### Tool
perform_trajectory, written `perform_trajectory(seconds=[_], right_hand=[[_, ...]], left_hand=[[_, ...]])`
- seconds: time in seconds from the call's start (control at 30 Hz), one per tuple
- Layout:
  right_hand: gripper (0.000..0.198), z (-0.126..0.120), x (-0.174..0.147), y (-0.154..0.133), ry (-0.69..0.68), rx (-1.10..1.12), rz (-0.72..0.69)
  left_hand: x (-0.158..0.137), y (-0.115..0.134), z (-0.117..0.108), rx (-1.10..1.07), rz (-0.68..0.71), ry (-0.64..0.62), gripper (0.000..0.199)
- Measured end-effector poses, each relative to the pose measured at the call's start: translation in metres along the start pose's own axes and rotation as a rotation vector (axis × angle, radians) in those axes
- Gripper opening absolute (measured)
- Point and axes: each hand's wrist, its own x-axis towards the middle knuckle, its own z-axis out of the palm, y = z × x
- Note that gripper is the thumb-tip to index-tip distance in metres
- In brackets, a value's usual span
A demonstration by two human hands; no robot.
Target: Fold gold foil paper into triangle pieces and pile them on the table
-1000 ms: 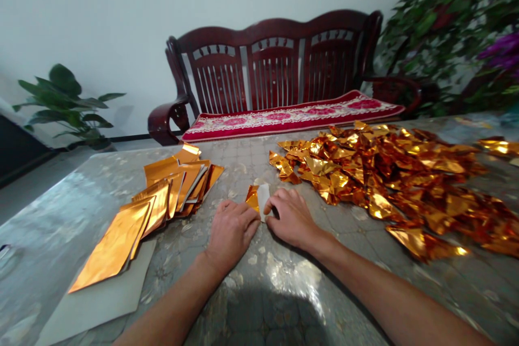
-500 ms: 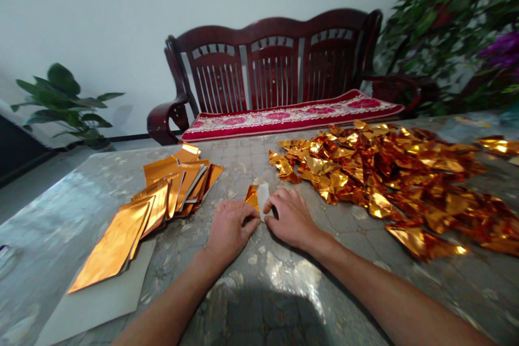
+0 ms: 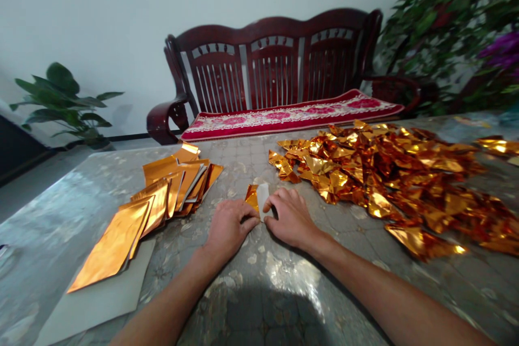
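Note:
Between my hands, on the table, is a small folded sheet of gold foil paper (image 3: 264,194), gold on its left part and pale on its right. My left hand (image 3: 232,221) pinches its near left edge, thumb and fingers closed. My right hand (image 3: 290,218) grips the right side, thumb and forefinger curled close to the near corner. The fingers hide part of the folds. To the left lies a fanned stack of flat gold foil sheets (image 3: 111,243). A large heap of folded gold foil pieces (image 3: 377,165) spreads over the right side.
A pale flat sheet (image 3: 101,308) lies under the near end of the stack. The table (image 3: 227,303) has a glossy patterned cover. Behind it stands a dark wooden bench (image 3: 275,38) with a red patterned cushion (image 3: 284,116). Plants (image 3: 73,100) stand left and right.
Almost nothing differs. Both hands stay on the folded foil paper, with my left thumb shifted very slightly near its lower edge.

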Motion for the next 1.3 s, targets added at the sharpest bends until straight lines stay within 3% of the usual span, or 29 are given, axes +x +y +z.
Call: perform_trajectory(seconds=[0.57, 0.93, 1.13, 1.3], right_hand=[[0.015, 0.002, -0.001, 0.002, 0.009, 0.012, -0.001], [0.017, 0.003, 0.0, 0.003, 0.024, 0.012, -0.015], [0.012, 0.002, -0.003, 0.003, 0.038, 0.035, -0.066], [0.007, 0.0, -0.005, 0.004, 0.037, 0.041, -0.145]], left_hand=[[0.016, 0.017, -0.013, 0.089, -0.205, -0.124, 0.009], [0.018, 0.015, -0.011, 0.056, -0.321, -0.135, 0.01], [0.018, 0.01, -0.008, 0.037, -0.338, -0.128, 0.015], [0.018, 0.003, -0.005, -0.064, -0.263, -0.125, 0.01]])
